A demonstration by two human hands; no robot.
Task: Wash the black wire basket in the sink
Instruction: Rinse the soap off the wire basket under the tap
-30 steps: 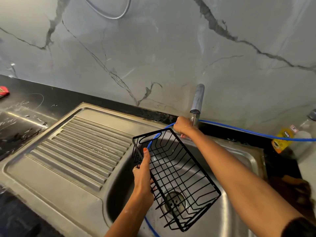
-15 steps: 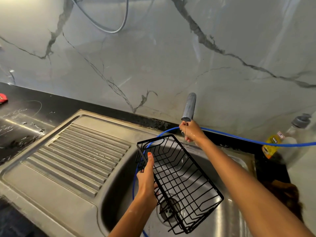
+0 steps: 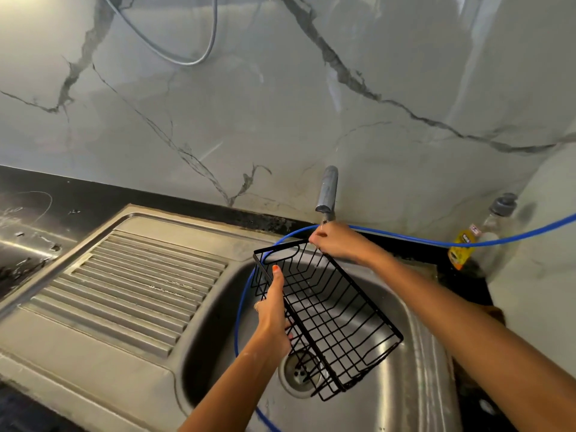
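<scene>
The black wire basket [image 3: 336, 316] hangs tilted over the steel sink basin [image 3: 414, 363], its lower end above the drain [image 3: 299, 374]. My left hand [image 3: 272, 316] grips the basket's near long rim, thumb pointing up along the wire. My right hand [image 3: 335, 241] reaches to the foot of the grey tap [image 3: 327, 188], fingers curled round its stem, right beside the basket's far corner. No water is visible running from the tap.
A blue hose [image 3: 436, 243] runs from the right behind the tap and loops down into the basin. A ribbed draining board [image 3: 131, 291] lies to the left, beside a black counter [image 3: 28, 219]. A yellow-labelled bottle [image 3: 480, 241] stands in the right corner against the marble wall.
The view has shifted a little. My right hand stays at the tap's foot and my left keeps its hold on the basket, which remains tilted over the drain.
</scene>
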